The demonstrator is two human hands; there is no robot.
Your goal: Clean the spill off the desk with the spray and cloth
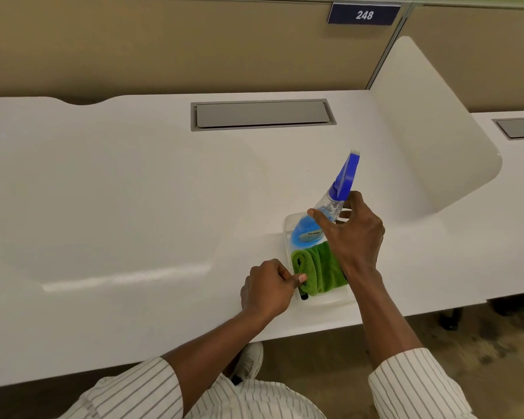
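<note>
Stretching across the whole view is a big white desk (133, 192), with a tan wall panel (164, 46) behind it. A white divider (430, 131) stands up on the right side. A grey flap cover (262, 114) sits flat in the desk near the back. A dark sign (364, 14) on the panel reads 248.

Near the front edge of the desk sits a clear plastic tray (330, 299). A spray bottle (327, 210) with blue liquid and a blue trigger top stands tilted in the far end of the tray. A rolled green cloth (318, 272) lies in the near end, just beside the bottle.

The right hand (350, 234) reaches over the tray with its fingers spread apart around the neck of the bottle. I cannot tell if it grips the bottle yet. The left hand (270, 287) is at the left side of the tray. Its thumb touches the cloth roll and its other fingers are curled in.
</note>
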